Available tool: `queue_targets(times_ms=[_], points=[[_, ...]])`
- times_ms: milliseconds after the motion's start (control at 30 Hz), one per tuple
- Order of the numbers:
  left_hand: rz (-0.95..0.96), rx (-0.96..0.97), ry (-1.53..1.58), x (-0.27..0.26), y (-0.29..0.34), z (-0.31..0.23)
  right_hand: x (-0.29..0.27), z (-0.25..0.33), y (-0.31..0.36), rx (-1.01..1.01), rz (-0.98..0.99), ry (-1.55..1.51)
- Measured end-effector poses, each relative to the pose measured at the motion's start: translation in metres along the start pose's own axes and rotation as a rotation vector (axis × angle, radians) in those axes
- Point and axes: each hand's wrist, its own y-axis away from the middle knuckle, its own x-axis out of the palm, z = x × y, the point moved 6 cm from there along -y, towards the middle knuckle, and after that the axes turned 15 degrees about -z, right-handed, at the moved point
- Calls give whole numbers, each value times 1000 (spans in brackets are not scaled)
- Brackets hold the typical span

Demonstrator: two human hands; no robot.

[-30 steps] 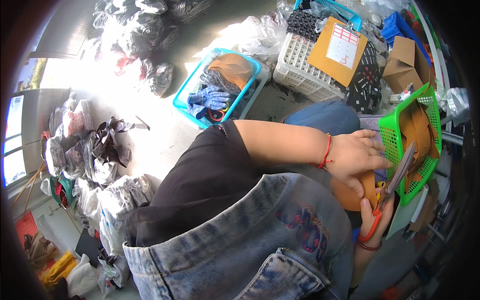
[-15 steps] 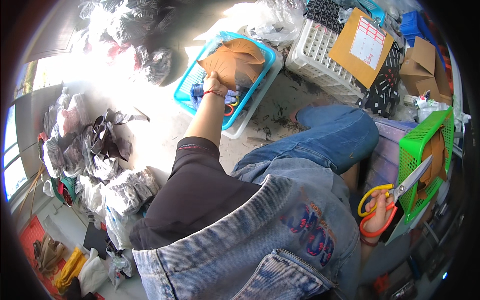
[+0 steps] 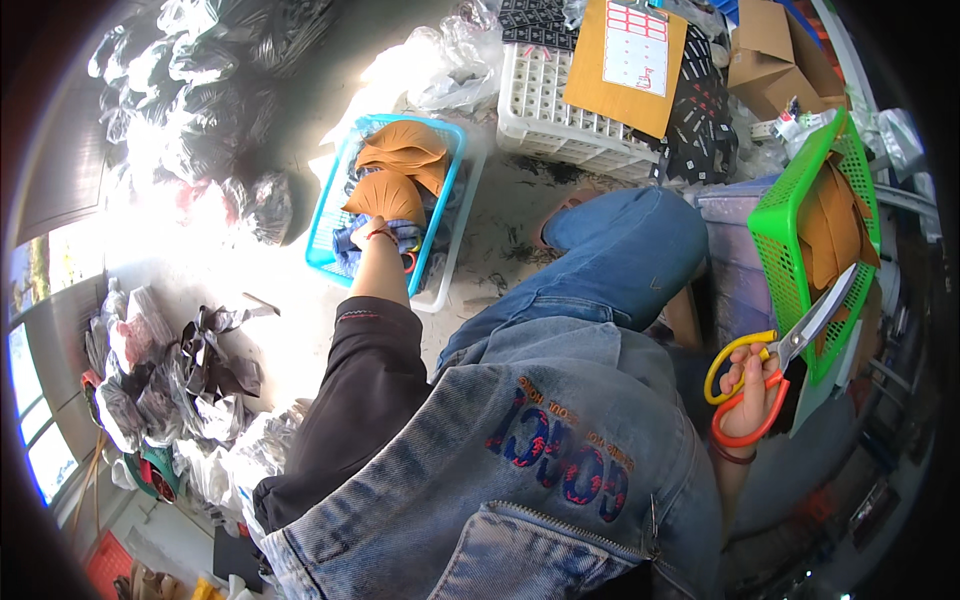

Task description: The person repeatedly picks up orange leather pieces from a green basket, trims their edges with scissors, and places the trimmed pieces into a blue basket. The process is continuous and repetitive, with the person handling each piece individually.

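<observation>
My left hand (image 3: 371, 232) reaches into a blue basket (image 3: 455, 180), its fingers closed at the near edge of a tan, curved, fan-pleated piece (image 3: 386, 196). More tan pleated pieces (image 3: 405, 148) lie just beyond it, and rolled blue cloth (image 3: 345, 240) sits beside the hand. Out to the right, my right hand (image 3: 748, 388) is closed around the handles of large scissors (image 3: 818, 308), one handle yellow and one red. Their blades look closed together and point up across a green basket (image 3: 778, 240) that holds further tan pieces (image 3: 832, 225).
White perforated crates (image 3: 575, 150) stand ahead, topped by a tan clipboard (image 3: 590, 85). Beside them are a cardboard box (image 3: 775, 60) and a purple bin (image 3: 735, 240). Bagged bundles (image 3: 190, 130) pile up at the far left, with more bags (image 3: 240, 450) nearer.
The view has swung, so the basket sits further left and lower. My left hand and the tan piece are lower in the basket, nearer the blue cloth. The right hand still holds the scissors.
</observation>
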Motion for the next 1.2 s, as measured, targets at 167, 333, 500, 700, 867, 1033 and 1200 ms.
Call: queue_targets(times_ms=[167, 333, 500, 700, 867, 1033, 1200], points=[[-155, 320, -505, 6, -17, -9, -20, -5, -1, -36, -9, -20], [137, 1181, -2295, 28, -5, -4, -41, -7, 0, -32, -62, -9], [81, 1311, -2359, 24, 7, -11, -45, -14, -2, 13, -92, -32], [-68, 913, -1073, 2, 12, -31, -34, -11, -1, -12, -65, -58], [4, 827, -493, 13, 64, -42, -47, -9, 6, -48, -127, -242], [765, 1109, -422, 105, 298, -4, -87, -1, 4, -342, -74, -502], [1675, 1304, -307, 96, 602, 118, -124, -8, 9, -349, -180, -485]])
